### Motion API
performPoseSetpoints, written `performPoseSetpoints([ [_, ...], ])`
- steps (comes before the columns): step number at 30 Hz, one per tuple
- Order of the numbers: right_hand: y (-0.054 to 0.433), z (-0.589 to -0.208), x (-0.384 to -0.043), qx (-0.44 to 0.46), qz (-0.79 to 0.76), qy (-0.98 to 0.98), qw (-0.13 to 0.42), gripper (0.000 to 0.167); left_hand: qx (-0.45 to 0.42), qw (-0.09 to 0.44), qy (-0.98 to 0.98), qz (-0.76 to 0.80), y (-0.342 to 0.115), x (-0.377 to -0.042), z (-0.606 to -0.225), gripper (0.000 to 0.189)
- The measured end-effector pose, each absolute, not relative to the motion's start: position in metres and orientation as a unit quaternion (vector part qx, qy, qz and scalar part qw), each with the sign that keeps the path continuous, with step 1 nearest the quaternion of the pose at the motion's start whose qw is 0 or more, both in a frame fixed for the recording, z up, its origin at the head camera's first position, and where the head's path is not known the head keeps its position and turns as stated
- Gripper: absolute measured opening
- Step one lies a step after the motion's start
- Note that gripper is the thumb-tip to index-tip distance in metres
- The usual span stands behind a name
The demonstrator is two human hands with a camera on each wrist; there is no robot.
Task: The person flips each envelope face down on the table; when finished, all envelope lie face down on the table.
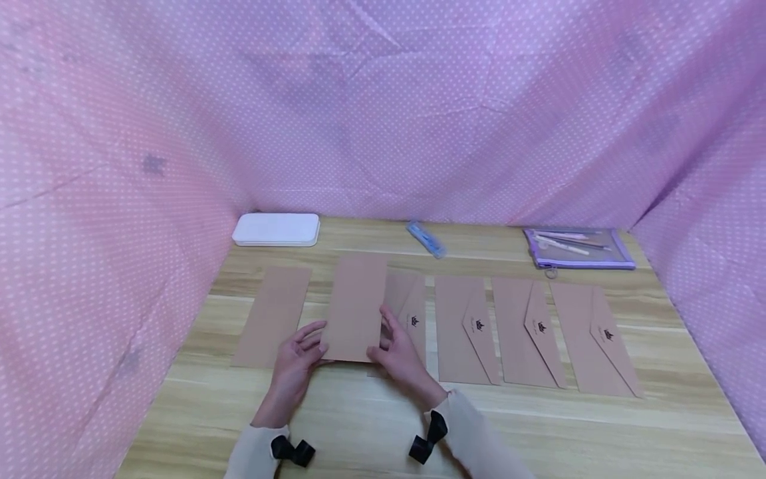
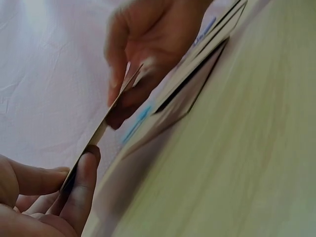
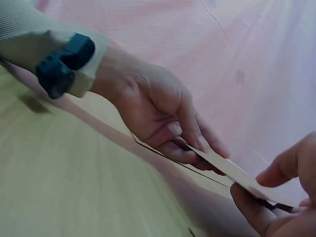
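Observation:
A plain brown kraft envelope is raised above the table, tilted with its blank face towards the head camera. My left hand pinches its lower left corner, thumb on the front face and fingers behind. On the opposite edge my right hand grips the lower right side between thumb and fingers. The left wrist view shows the envelope edge-on, with the left hand near and the right hand beyond. Partly hidden behind the raised envelope lies another envelope with a pointed flap and a black crown print.
Three crown-printed envelopes, the nearest one included, lie in a row to the right. A blank-faced envelope lies left. Along the back are a white case, a blue item and a purple-edged pen pouch. Pink curtains surround the table.

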State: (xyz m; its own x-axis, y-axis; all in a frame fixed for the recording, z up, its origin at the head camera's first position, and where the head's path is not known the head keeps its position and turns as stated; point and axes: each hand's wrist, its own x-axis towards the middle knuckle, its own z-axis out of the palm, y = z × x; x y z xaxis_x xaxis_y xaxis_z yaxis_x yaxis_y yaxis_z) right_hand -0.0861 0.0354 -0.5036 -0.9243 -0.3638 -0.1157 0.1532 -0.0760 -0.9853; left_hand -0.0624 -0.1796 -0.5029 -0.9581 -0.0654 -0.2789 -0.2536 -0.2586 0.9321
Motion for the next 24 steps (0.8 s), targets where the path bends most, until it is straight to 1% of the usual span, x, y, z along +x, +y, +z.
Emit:
performPoseSetpoints([
  [7,0.019,-0.507,-0.075,-0.051,-0.703,0.692,0.158,0.083,-0.177,0.072,0.635,0.749,-0.196,-0.056,-0.498,0.052],
  [15,0.005,-0.512,-0.071,-0.037,-0.688,0.712,0.134,0.076,-0.204,0.072,0.640,0.738,-0.209,-0.053,-0.499,0.054],
  [20,-0.001,-0.512,-0.072,-0.030,-0.672,0.728,0.131,0.069,-0.217,0.074,0.650,0.724,-0.211,-0.054,-0.498,0.054],
  [24,-0.005,-0.511,-0.074,-0.022,-0.664,0.735,0.139,0.067,-0.224,0.071,0.664,0.710,-0.213,-0.054,-0.496,0.053],
])
